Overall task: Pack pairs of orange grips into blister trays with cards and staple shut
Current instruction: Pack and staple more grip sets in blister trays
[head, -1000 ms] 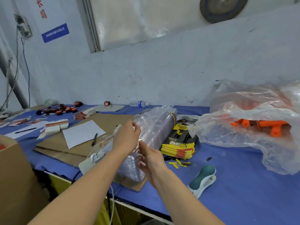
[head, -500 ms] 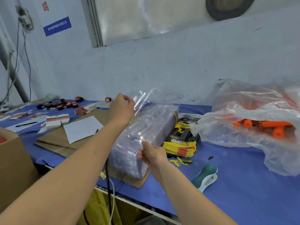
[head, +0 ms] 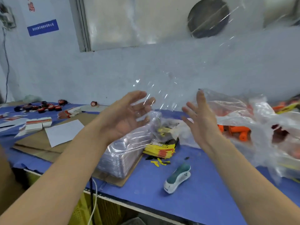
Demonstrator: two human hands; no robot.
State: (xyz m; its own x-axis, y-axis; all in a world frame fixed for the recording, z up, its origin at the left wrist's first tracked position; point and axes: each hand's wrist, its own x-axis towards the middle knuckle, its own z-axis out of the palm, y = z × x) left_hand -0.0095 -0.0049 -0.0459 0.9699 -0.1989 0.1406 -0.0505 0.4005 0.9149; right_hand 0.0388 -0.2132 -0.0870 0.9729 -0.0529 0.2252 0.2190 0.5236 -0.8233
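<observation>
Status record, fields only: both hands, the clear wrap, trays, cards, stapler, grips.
left hand: raised, fingers spread, gripping nothing
right hand: raised, fingers spread, gripping nothing
clear wrap: loose in the air above both hands
tray stack: on cardboard, below the left hand
cards: yellow pile right of the tray stack
stapler: lying on the table, untouched
orange grips: inside the bag, far right

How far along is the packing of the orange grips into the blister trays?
Done: no finished pack is visible; a loose clear plastic film floats above the stack of clear blister trays. In hand: nothing; the left hand and right hand are open, fingers spread, beside the film. Left: the orange grips lie in their clear bag, the yellow-and-black cards sit stacked, the teal-and-white stapler lies untouched.
</observation>
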